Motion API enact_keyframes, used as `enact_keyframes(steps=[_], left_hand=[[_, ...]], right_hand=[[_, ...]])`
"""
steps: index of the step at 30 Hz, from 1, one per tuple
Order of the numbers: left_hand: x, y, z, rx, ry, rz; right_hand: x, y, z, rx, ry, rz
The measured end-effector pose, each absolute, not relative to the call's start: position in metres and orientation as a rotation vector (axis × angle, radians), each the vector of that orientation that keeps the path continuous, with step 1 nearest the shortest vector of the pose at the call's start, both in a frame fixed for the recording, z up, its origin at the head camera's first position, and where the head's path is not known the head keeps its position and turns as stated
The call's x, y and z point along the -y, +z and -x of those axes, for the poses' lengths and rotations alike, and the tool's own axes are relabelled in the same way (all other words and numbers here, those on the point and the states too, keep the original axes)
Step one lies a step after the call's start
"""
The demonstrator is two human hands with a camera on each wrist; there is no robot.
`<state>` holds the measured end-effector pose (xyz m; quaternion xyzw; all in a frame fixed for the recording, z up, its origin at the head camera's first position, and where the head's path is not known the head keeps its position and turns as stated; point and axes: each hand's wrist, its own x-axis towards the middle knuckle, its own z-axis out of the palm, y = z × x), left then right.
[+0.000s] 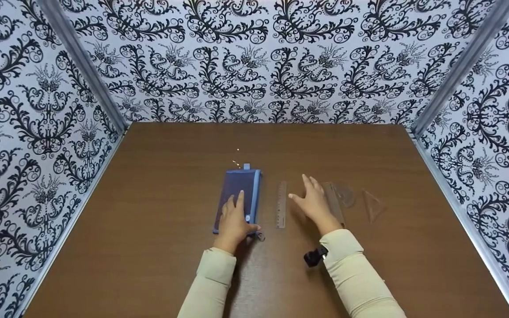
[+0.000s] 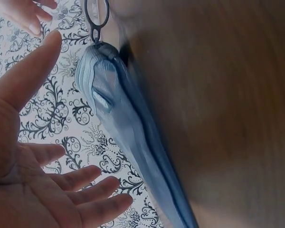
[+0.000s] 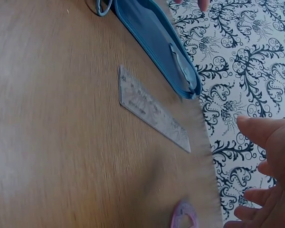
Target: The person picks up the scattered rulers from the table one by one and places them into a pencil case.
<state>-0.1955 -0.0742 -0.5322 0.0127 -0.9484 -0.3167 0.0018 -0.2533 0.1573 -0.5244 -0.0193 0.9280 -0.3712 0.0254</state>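
Observation:
A blue zip pouch [image 1: 237, 181] with a dark see-through front lies on the table, left of centre. Over its lower half hovers my left hand [image 1: 232, 223], fingers spread; in the left wrist view the palm [image 2: 33, 190] grips nothing. A metal ring [image 2: 97, 16] hangs from the pouch's near end. Right of the pouch lies a clear ruler [image 1: 281, 205], also seen in the right wrist view. My right hand [image 1: 316, 205] is held above the table just right of that ruler, thumb and fingers apart, holding nothing. Another clear ruler [image 1: 337, 205] lies partly hidden behind this hand.
Farther right lie a clear protractor [image 1: 346, 194] and a clear triangular set square [image 1: 373, 206]. A small bright glint [image 1: 237, 164] shows beyond the pouch. Patterned walls [image 1: 237, 66] enclose the brown table [image 1: 161, 150] at the back and sides.

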Motion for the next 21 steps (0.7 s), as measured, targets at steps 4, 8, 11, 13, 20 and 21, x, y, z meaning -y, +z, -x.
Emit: enact_keyframes(steps=[4,8,11,13,20,21], left_hand=[[0.07,-0.533,0.194,2.989,-0.972,-0.038],[0.067,-0.535,0.193,3.003,-0.94,-0.049],[0.064,-0.536,0.192,3.017,-0.945,-0.087],[0.063,-0.537,0.192,3.028,-0.948,-0.114],[0.058,-0.536,0.193,3.036,-0.911,-0.137],[0.057,-0.536,0.193,3.039,-0.908,-0.141]], right_hand=[[-0.154,-0.526,0.253,-2.83,-1.205,0.033],[-0.149,-0.526,0.252,-2.8,-1.257,0.011],[-0.145,-0.529,0.252,-2.819,-1.241,-0.014],[-0.142,-0.53,0.251,-2.839,-1.201,-0.031],[-0.137,-0.533,0.25,-2.862,-1.164,-0.039],[-0.136,-0.533,0.251,-2.858,-1.187,-0.033]])
